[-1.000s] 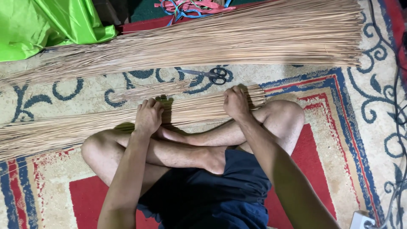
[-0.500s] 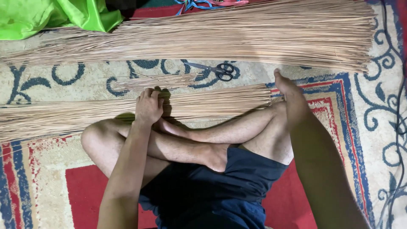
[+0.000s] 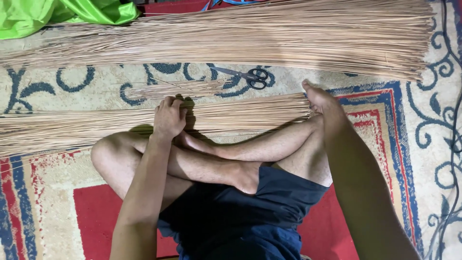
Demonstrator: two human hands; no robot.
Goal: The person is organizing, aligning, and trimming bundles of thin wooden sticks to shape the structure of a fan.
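Near bundle of thin sticks (image 3: 144,123) lies on the carpet (image 3: 423,125) across the crossed legs, just below the scissors (image 3: 248,76). Left hand (image 3: 168,115) stays clamped on its middle. Right hand (image 3: 318,98), half a second ago lifted, now presses open-palmed against the bundle's right end, squaring it. Larger pile (image 3: 231,38) above the scissors.

Person sits cross-legged on the rug (image 3: 57,221), knees spread left and right. Just beyond the shins, a bundle of sticks (image 3: 231,115) lies crosswise, running off the left edge. Left hand (image 3: 168,118) rests on top of that bundle near its middle; right hand (image 3: 317,98) sits at its right end. Beyond the bundle, a small loose tuft of sticks (image 3: 178,89), with scissors (image 3: 248,76) just to its right. Farther back, a big pile of sticks (image 3: 240,38) spans the rug. A cloth (image 3: 57,14) lies at the far left corner, behind that pile.
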